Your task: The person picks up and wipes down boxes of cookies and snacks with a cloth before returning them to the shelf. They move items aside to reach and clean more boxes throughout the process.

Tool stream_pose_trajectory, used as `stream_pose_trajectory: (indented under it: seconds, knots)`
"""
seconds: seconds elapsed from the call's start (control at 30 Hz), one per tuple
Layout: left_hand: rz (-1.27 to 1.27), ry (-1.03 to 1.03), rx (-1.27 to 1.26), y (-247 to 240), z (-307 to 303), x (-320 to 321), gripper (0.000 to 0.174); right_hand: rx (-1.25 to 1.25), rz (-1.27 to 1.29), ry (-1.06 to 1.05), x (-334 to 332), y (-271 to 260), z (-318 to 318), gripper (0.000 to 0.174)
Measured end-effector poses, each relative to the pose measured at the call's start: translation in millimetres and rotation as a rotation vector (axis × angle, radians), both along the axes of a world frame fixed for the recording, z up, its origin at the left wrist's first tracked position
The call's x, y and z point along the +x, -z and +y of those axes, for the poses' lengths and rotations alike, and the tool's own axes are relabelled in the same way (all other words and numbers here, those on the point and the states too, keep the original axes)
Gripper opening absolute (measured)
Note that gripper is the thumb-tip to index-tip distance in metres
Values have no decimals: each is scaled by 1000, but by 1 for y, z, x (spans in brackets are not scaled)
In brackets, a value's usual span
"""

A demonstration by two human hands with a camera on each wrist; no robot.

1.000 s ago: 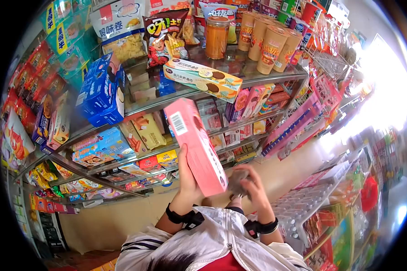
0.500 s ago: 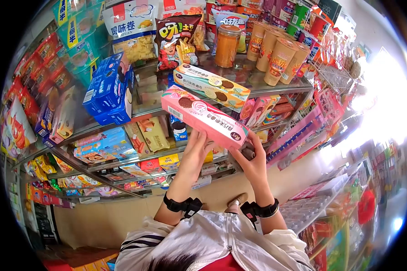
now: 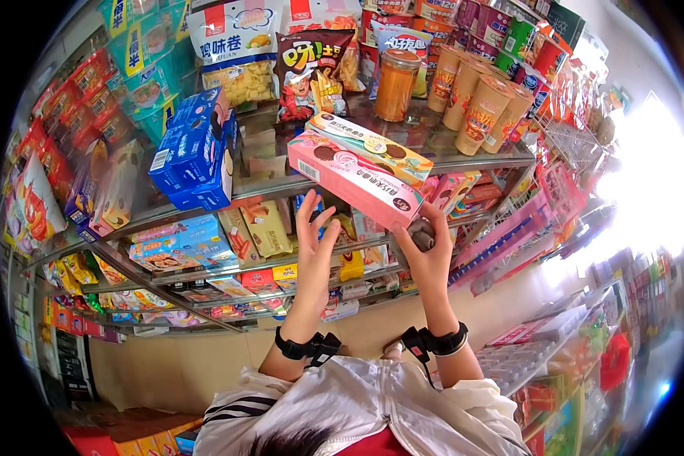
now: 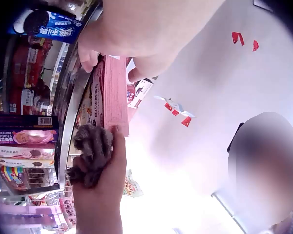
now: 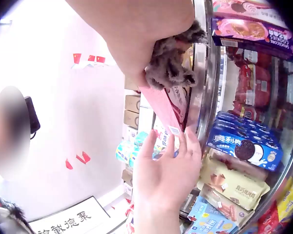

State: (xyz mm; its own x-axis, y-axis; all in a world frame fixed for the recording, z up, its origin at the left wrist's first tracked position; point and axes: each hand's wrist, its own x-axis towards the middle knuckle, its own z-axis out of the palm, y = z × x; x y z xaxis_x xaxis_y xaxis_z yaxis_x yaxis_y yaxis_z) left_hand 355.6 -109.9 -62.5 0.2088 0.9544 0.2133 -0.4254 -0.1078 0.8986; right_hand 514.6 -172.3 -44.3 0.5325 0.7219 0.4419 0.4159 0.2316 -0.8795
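A pink box of sandwich cookies (image 3: 355,179) sits at the front edge of the top shelf, against an orange-and-cream cookie box (image 3: 387,149). My left hand (image 3: 311,247) is just below its left end, fingers spread and relaxed; in the right wrist view the left fingertips (image 5: 188,141) are right at the box's barcode end. My right hand (image 3: 433,262) holds a crumpled grey fluffy cloth (image 4: 94,151) in its curled fingers. Its thumb lies against the right end of the pink box.
Blue cookie boxes (image 3: 194,152) stand to the left on the top shelf. Behind are snack bags (image 3: 315,72), an orange-filled jar (image 3: 397,83) and tall paper cups (image 3: 482,114). Packed lower shelves (image 3: 182,243) lie under the metal edge; a rack of goods (image 3: 539,357) stands at right.
The pink box has turned from upright to lying lengthwise and moved up onto the shelf edge beside the orange-and-cream box. My left hand has let go of it; the right hand has come to its right end.
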Motion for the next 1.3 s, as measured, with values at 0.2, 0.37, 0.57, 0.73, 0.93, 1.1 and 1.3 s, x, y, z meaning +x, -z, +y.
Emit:
stream_pose_trajectory:
  seconds: [0.2, 0.37, 0.57, 0.73, 0.93, 1.1, 1.3]
  knots:
    - [284, -119, 285, -1, 3, -1, 60, 112, -306, 172, 5, 5, 16, 54]
    - [442, -245, 477, -8, 26, -2, 60, 112, -268, 131, 13, 11, 20, 53]
    - [546, -199, 546, -13, 36, 0, 75, 113, -166, -16, -5, 11, 26, 62]
    - [596, -322, 675, -21, 34, 0, 85, 22, -272, -48, -12, 6, 26, 62]
    - [775, -437, 869, -31, 29, 3, 64, 113, 13, -281, 9, 7, 25, 44]
    - [876, -463, 881, -33, 25, 6, 74, 105, 29, -139, 13, -2, 42, 48]
    - [887, -472, 889, -32, 30, 5, 84, 30, 199, -279, 16, 12, 61, 63]
